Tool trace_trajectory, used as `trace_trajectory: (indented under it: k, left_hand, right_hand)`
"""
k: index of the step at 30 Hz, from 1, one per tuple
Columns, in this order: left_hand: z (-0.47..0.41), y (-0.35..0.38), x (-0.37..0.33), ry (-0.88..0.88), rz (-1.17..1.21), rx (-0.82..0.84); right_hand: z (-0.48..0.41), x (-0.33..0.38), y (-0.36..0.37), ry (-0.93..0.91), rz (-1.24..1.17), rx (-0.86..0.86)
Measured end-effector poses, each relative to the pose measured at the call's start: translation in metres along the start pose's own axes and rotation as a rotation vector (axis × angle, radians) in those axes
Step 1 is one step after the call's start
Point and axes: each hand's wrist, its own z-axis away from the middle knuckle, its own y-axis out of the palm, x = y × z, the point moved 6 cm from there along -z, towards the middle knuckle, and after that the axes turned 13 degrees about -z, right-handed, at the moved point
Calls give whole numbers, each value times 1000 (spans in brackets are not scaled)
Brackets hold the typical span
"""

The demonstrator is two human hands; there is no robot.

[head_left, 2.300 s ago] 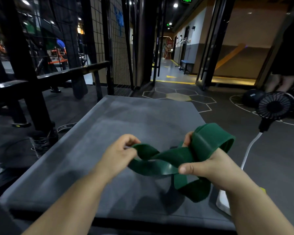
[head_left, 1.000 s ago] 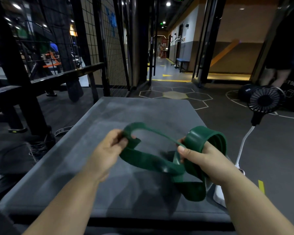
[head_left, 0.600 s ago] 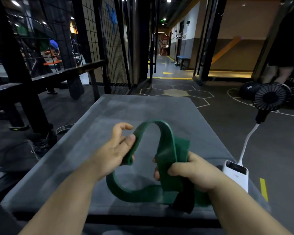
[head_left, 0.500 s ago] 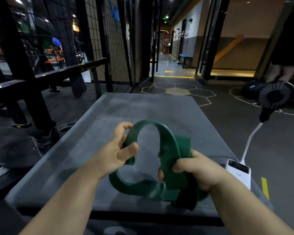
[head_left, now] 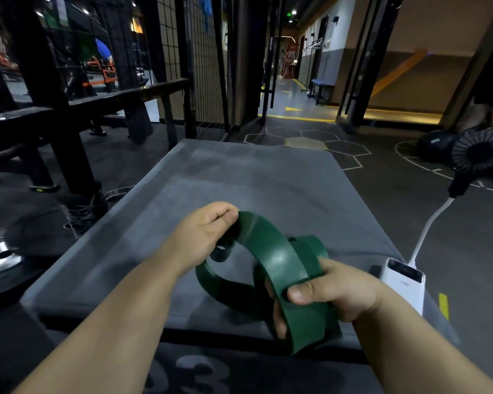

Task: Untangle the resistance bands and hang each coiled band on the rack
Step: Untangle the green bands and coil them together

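Observation:
A wide dark green resistance band (head_left: 271,260) is held in both hands just above the near end of a grey padded box (head_left: 254,177). My right hand (head_left: 333,291) grips several stacked loops of it, thumb pressed on top. My left hand (head_left: 202,234) pinches the band's free loop at its upper left end, arching it over toward the right hand. A lower loop hangs beneath and rests near the box top. No hanging rack can be made out for certain.
A white power bank (head_left: 402,282) lies at the box's right edge, cabled to a small black fan (head_left: 478,152) on a stalk. A black metal frame (head_left: 54,109) and wire mesh stand left, weight plates (head_left: 0,260) on the floor. A dark ball (head_left: 436,143) sits far right.
The left hand has carried the free loop up and over toward the right hand, folding it onto the held coil. The view has dipped lower and closer to the box.

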Motion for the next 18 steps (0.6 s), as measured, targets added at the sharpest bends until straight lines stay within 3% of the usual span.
trace_trajectory:
  k: [4,10,13,16,18]
  left_hand:
    - [1,10,0,11,92,113]
    - [-2,23,-1,-1,158,131]
    - [-5,33,-7,44,-41,100]
    - [-5,34,-19,220,-284,-59]
    - [-1,31,-21,163,-109,-94]
  right_hand:
    - [3,0,-1,-47,-65,79]
    - [-2,-4,17,-19,-171,260]
    - [-6,-5,24,-15,-190,283]
    - [-6,-8,21,-40,-232,275]
    - [-6,-8,16,-61,-247,244]
